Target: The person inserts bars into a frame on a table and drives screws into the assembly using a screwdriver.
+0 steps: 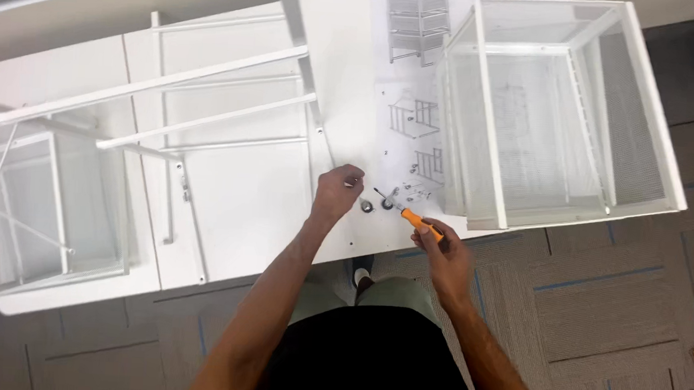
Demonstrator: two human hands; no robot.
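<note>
A white instruction sheet with grey line drawings lies flat on the white worktop, partly under one white mesh drawer basket. The right hand has its grip clamped on one orange-handled screwdriver, tip toward small dark fittings. The left hand pinches something small beside the white metal frame; a second mesh basket sits far left.

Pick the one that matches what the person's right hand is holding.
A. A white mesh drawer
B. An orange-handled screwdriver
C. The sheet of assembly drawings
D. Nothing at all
B: the right hand grips an orange-handled screwdriver whose dark shaft points toward the small parts beside the left hand, while the mesh drawer and the drawing sheet lie untouched on the white table.
</note>
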